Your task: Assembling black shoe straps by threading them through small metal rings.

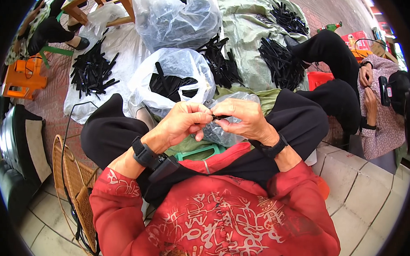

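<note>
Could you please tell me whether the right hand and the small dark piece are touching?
Touching: the head view shows the right hand pinching the small dark piece between thumb and finger.

I wear a red top [190,219], its chest printed with pale, looping, script-like figures and fastened by knotted red buttons [224,233]. The left sleeve [121,189] carries similar pale marks near its end. A black band [144,152] circles my left wrist, another black wristband [275,146] my right; my trousers [299,118] are plain black.
</note>
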Action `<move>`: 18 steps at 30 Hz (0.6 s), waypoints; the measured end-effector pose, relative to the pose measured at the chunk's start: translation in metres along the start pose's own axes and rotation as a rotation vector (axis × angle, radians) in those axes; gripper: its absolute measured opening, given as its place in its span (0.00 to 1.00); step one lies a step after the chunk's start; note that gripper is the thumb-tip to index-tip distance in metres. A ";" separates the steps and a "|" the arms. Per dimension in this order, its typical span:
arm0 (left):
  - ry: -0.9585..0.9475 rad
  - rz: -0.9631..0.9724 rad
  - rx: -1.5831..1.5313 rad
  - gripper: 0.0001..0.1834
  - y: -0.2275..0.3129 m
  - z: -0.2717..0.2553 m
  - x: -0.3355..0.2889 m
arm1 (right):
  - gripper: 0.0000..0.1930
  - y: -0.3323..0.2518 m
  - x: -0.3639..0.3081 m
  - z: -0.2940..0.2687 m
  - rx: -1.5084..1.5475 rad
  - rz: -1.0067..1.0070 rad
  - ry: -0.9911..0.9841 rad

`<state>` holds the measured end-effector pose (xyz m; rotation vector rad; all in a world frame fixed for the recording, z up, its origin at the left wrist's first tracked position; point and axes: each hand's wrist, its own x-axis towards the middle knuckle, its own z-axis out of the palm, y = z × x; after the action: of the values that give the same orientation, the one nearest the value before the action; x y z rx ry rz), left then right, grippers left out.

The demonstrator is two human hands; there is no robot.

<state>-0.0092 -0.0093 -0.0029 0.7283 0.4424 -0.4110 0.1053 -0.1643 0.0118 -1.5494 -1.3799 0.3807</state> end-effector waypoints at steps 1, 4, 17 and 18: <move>0.006 -0.044 -0.040 0.04 0.001 0.000 0.000 | 0.13 0.001 0.000 0.001 -0.019 -0.024 -0.012; 0.022 -0.092 -0.045 0.04 0.002 0.000 0.000 | 0.13 0.000 0.002 0.003 -0.052 -0.067 -0.029; 0.084 0.106 0.121 0.03 -0.004 -0.001 0.000 | 0.12 0.000 0.005 0.004 -0.039 0.072 -0.090; 0.105 0.127 0.223 0.03 -0.001 0.001 -0.001 | 0.12 0.001 0.004 0.004 -0.039 0.072 -0.090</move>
<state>-0.0104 -0.0108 -0.0024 0.9920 0.4507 -0.3063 0.1036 -0.1587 0.0107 -1.6341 -1.4112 0.4752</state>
